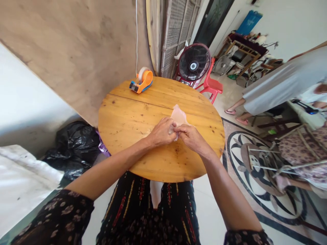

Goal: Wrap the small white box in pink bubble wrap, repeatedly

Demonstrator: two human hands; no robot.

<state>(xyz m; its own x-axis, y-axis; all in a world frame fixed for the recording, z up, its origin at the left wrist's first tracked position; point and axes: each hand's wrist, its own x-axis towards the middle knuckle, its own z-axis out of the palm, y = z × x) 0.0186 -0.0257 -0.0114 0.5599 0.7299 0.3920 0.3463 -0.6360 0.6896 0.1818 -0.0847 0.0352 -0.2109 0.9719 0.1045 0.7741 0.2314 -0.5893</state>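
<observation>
Over the middle of a round wooden table [122, 136], my left hand [162, 131] and my right hand [189, 135] meet, fingers closed and pinching. Between them is a thin, pale pink, translucent piece that looks like a small plastic bag [179, 115]. Its loose upper part sticks out beyond the fingers, and a bit of it shows below them. My fingers cover the rest, so whether anything is inside I cannot tell. At the table's far left edge stands an orange tape dispenser [143, 81] with a roll of tape, apart from both hands.
A fan [193, 64] and a red plastic chair [212, 83] stand behind the table. Black garbage bags [76, 143] lie on the left. To the right are a standing person in a grey garment [276, 81] and a seated person in patterned clothing [304, 146].
</observation>
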